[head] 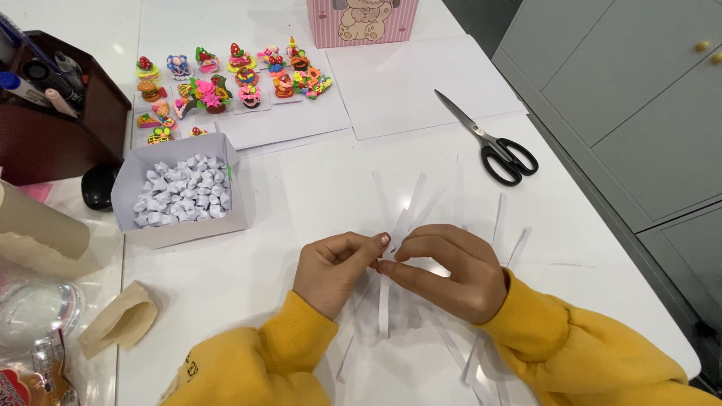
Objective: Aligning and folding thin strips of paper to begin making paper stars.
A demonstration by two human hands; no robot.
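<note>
On the white table (301,195), your open box (180,192) already brims with folded paper stars (180,199), while loose paper strips (421,210) fan out unfolded beneath your wrists. Your left hand (335,271) and right hand (451,274) meet, fingertips pinched together on one paper strip (384,308) at the table's middle. Scissors (492,143) lie well clear to the right; the near-right table edge sits close by your sleeve.

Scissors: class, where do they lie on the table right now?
In the head view the black-handled scissors lie at the table's right side, beyond the right hand, just below a white paper sheet.
</note>
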